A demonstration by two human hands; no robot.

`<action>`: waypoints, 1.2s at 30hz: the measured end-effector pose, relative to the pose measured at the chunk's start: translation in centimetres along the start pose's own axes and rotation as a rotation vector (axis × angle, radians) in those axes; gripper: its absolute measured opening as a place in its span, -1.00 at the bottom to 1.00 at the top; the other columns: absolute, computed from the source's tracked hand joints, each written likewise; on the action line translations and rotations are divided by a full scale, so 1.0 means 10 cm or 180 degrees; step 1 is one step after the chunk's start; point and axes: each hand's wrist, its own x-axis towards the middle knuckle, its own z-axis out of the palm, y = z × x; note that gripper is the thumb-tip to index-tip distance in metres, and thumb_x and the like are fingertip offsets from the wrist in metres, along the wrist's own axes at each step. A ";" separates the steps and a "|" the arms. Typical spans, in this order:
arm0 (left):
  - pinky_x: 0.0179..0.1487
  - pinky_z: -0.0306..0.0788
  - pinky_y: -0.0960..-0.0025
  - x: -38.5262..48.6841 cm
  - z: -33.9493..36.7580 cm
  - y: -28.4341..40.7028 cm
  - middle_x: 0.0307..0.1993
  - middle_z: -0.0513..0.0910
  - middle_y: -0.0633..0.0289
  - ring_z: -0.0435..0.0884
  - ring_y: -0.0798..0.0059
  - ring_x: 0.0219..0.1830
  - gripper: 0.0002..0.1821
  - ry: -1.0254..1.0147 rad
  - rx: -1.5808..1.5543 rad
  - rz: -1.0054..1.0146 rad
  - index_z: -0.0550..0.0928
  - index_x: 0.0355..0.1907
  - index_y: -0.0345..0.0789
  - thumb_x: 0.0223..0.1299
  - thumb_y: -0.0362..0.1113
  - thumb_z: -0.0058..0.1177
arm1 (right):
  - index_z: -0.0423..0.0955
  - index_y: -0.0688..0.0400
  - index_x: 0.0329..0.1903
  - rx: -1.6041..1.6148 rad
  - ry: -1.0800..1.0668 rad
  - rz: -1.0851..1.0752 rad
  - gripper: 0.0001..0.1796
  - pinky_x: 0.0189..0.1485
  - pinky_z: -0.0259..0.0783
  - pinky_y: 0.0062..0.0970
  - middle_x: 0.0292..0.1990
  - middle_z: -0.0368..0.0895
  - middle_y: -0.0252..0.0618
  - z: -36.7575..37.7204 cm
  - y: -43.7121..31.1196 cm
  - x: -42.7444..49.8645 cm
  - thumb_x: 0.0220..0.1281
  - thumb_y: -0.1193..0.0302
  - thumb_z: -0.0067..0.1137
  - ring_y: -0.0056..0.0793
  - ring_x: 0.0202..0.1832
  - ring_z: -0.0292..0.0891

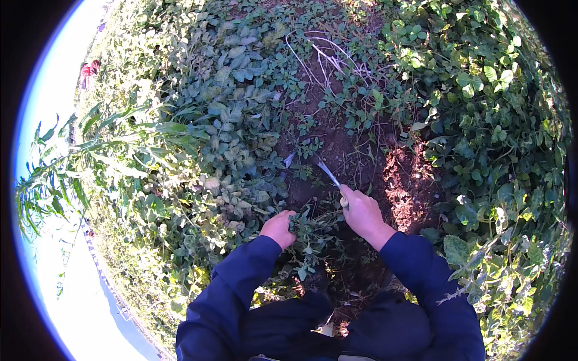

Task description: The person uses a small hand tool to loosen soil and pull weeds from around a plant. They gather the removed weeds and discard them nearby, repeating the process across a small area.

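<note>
My left hand [279, 229] is closed around the stems of a leafy green weed [309, 243], low in front of my knees. In my right hand [363, 214] is a hand tool with a narrow metal blade [328, 173] and a light-coloured handle [344, 201]. Its blade points up and to the left, over the dark soil [336, 140]; the tool's exact kind cannot be told. More plant stems stretch between the two hands. My fingers hide much of the handle and of the gripped stems.
Dense low leafy plants [226, 126] border the soil strip on the left, taller ones [487, 113] on the right. Pale dry stems [332, 58] lie farther up the strip. A tall weed [117, 140] leans at the left. Something red [89, 71] shows in the distance.
</note>
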 end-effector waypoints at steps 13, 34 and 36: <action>0.17 0.53 0.04 0.16 -0.41 0.11 0.01 0.63 -0.02 0.64 -0.06 0.11 -0.20 0.0570 0.0043 -0.0037 0.41 0.39 -0.15 -0.03 -0.38 0.30 | 0.49 0.11 0.07 -0.0083 0.0189 -0.0511 -0.65 -0.11 0.59 0.04 -0.23 0.72 0.01 -0.12 -0.07 0.34 0.22 0.51 0.20 0.15 -0.19 0.68; 0.07 0.58 -0.02 0.92 -0.72 0.29 -0.11 0.75 -0.11 0.71 -0.10 -0.03 -0.46 -0.0063 0.1107 0.0253 0.65 0.15 -0.28 0.00 -0.40 0.13 | 0.48 0.09 0.25 0.0415 0.0376 -0.0122 -0.46 -0.15 0.56 -0.03 -0.23 0.69 -0.02 -0.65 0.05 -0.54 0.17 0.49 0.32 0.09 -0.19 0.65; 0.09 0.58 -0.01 0.57 -0.52 0.34 -0.09 0.75 -0.13 0.71 -0.10 -0.02 -0.38 -0.0862 0.1044 0.0551 0.64 0.22 -0.26 -0.04 -0.39 0.13 | 0.49 0.09 0.23 0.0350 0.0227 -0.0095 -0.47 -0.15 0.56 -0.03 -0.22 0.70 -0.02 -0.68 0.01 -0.57 0.17 0.49 0.32 0.09 -0.18 0.66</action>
